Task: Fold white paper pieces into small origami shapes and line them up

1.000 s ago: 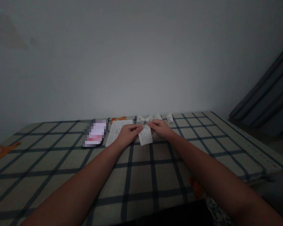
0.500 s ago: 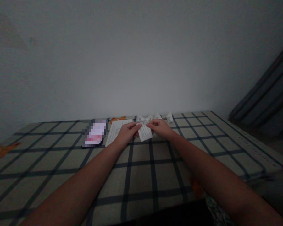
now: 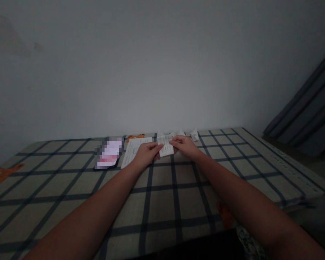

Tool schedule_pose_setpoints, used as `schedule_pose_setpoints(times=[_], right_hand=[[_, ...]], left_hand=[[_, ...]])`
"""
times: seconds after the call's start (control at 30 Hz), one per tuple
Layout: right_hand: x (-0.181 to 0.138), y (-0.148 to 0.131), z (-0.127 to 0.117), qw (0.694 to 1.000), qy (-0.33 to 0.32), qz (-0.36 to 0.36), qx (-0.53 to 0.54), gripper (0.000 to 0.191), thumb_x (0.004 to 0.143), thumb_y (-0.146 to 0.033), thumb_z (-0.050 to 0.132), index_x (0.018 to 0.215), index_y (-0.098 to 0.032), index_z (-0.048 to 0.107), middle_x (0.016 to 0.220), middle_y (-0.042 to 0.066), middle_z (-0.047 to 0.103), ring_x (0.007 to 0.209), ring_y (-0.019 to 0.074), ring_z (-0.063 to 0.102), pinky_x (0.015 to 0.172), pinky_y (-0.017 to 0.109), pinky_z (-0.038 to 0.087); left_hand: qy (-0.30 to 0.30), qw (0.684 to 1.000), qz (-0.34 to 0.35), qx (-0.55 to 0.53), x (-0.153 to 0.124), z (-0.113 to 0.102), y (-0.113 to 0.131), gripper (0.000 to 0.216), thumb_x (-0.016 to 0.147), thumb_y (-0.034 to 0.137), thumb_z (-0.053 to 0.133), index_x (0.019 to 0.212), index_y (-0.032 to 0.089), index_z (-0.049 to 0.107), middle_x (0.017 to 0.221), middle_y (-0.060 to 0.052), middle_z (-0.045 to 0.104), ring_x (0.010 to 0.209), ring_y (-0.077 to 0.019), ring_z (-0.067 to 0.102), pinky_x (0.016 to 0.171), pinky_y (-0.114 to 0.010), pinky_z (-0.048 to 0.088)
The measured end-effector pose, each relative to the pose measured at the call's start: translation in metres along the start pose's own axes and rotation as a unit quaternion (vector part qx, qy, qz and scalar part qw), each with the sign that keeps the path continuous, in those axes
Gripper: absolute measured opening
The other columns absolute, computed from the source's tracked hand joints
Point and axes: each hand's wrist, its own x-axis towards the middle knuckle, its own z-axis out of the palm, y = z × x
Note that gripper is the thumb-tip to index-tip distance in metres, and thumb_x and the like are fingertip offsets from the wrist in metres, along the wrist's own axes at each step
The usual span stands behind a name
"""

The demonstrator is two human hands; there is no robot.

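Note:
Both of my hands pinch a small white printed slip of paper (image 3: 165, 146) above the far part of a checked bedsheet (image 3: 162, 195). My left hand (image 3: 147, 153) grips its left edge with thumb and fingers closed. My right hand (image 3: 184, 147) grips its right edge the same way. The slip stands nearly upright between them. Several small folded white paper pieces (image 3: 178, 135) lie just behind the hands near the wall.
A phone with a lit, blurred screen (image 3: 109, 153) lies left of the hands. A white printed sheet (image 3: 134, 148) rests between the phone and my left hand. A plain wall rises behind, and dark curtains (image 3: 308, 112) hang at the right.
The paper slip hung down below my fingers a second ago; it has since been swung upward and away, so it now stands between the fingertips. The hands barely shifted.

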Motion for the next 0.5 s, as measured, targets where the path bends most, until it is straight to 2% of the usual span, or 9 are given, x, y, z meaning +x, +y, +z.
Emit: schedule_pose_setpoints(times=[0.17,0.33,0.5], right_hand=[[-0.0003,-0.0014,0.0004,1.000,0.014,-0.006,-0.009,0.029,0.074,-0.043,0.062,0.069,-0.016,0.053,0.055,-0.003,0.055,0.052,0.0091,0.053,0.051,0.022,0.044],[-0.0002,0.0007,0.0010,0.999,-0.030,0.027,0.037,0.030,0.073,-0.043,0.063,0.084,-0.016,0.055,0.068,-0.001,0.061,0.057,0.0104,0.057,0.055,0.024,0.047],[0.0014,0.0008,-0.0005,1.000,-0.006,0.013,0.008,0.025,0.073,-0.039,0.063,0.075,-0.016,0.052,0.059,-0.004,0.055,0.051,0.0087,0.053,0.050,0.022,0.044]], left_hand=[[0.010,1.000,-0.001,-0.006,-0.0008,0.0018,0.0015,0.041,0.078,0.052,0.054,0.058,0.017,0.059,0.047,0.000,0.054,0.045,-0.0110,0.046,0.048,-0.024,0.034],[0.021,1.000,0.006,-0.007,0.0016,-0.0002,-0.0016,0.042,0.078,0.053,0.053,0.059,0.016,0.060,0.047,0.000,0.054,0.045,-0.0116,0.047,0.048,-0.025,0.035],[0.000,1.000,-0.008,-0.028,0.0028,0.0021,-0.0034,0.041,0.079,0.053,0.053,0.063,0.016,0.060,0.050,0.000,0.056,0.046,-0.0115,0.049,0.049,-0.024,0.035]])
